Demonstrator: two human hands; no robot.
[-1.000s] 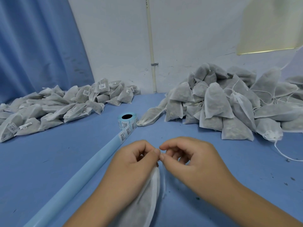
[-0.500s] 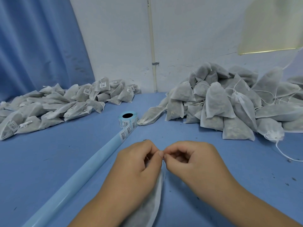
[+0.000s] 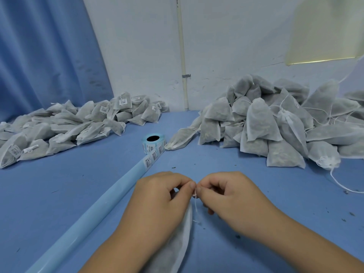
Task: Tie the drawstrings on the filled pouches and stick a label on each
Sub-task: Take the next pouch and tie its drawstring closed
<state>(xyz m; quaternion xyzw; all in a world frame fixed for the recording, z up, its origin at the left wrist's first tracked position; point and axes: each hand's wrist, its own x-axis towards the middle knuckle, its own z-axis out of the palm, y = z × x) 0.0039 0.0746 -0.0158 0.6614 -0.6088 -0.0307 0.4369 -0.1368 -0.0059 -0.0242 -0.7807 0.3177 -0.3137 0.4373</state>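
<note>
Near edge: one filled white pouch lies flat on the blue table. It is largely covered by the left forearm, and its neck points away from the viewer. Left hand and right hand meet over the neck, all fingers curled. Each thumb and forefinger pinches the thin white drawstring, and the two pinches almost touch. A short tail of string hangs between the hands. Knot formed or not: cannot tell.

Surface: matte blue, with dark specks scattered mostly over the right half. A long pale-blue backing strip runs diagonally from the lower left up to the label roll. The roll stands mid-table with its core opening upward. Barcode labels sit on the strip's far end, just before the roll.

Further back, left: a low, spread pile of pouches, several showing white barcode stickers. Further back, right: a taller heap of pouches with strings trailing. Its outermost pouch lies just beside the roll. One loose string curls over the table near the right edge.

Room: a white wall, scuffed and cracked low down. A vertical white pipe held by a metal clip drops behind the table between the two piles. A blue curtain hangs in folds at the left. Upper right: a pale yellowish panel, blurred, identity unclear.
</note>
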